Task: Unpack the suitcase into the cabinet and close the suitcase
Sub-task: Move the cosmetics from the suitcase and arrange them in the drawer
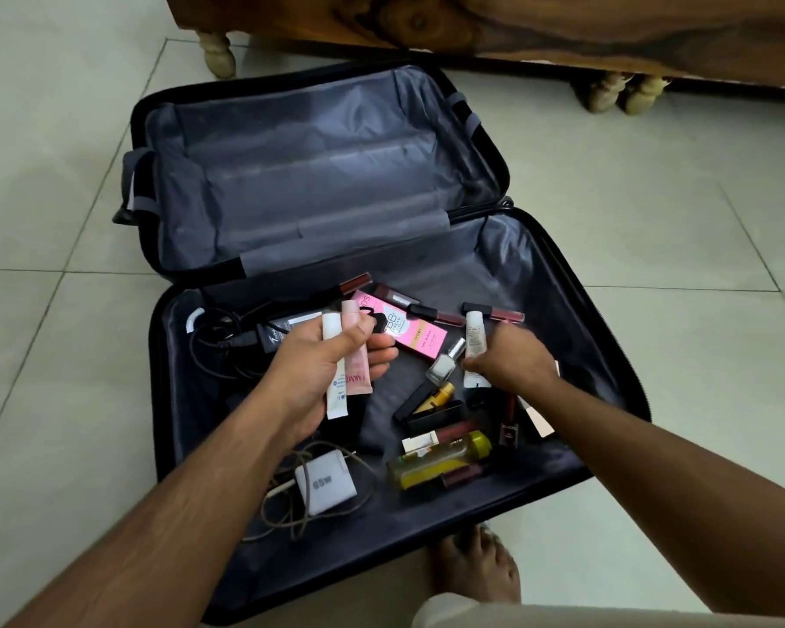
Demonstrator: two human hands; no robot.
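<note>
The dark suitcase [608, 337] lies open on the floor, its far half holding nothing. The near half holds scattered cosmetics. My left hand [322, 369] holds a white tube [334, 392] and a pink tube [356, 364] together above it. My right hand [513, 362] pinches another white tube [473, 339] over the pile. Below lie a pink BB cream box [409, 330], a nail polish bottle [443, 367], a yellow-capped bottle [440, 460], several lip glosses and dark lipstick cases. The wooden cabinet [563, 24] stands just beyond the suitcase.
A white charger [322, 485] with a tangled beige cable sits in the near left of the suitcase. A black cable and adapter [227, 342] lie at its left. My bare foot [472, 568] rests on the tiled floor by the front edge.
</note>
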